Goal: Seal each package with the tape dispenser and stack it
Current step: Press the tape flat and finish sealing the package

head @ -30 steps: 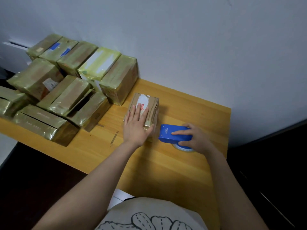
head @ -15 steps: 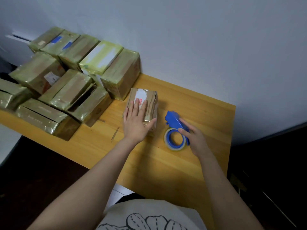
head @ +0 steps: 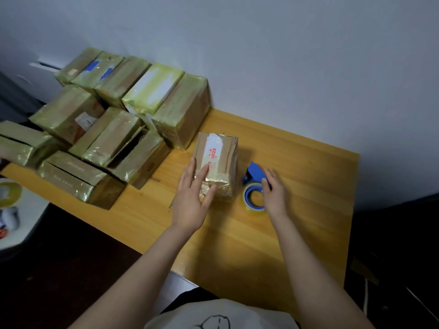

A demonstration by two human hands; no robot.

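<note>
A small brown cardboard package (head: 219,151) with a white label and glossy tape stands on the wooden table (head: 308,186). My left hand (head: 192,200) rests flat on its near end, fingers straight. Just right of the package, the blue tape dispenser (head: 254,176) lies on its side, its tape roll facing up. My right hand (head: 275,193) lies along the dispenser's right side with straight fingers that touch it without curling round it.
Several taped boxes (head: 114,124) are piled at the table's left and back, against the wall. The nearest tall one (head: 183,119) stands just behind the package. A tape roll (head: 9,193) sits on a white surface at far left. The table's right edge drops to dark floor.
My right hand held the dispenser upright, then tipped it onto its side and loosened its fingers. My left hand slid slightly toward the package's near end.
</note>
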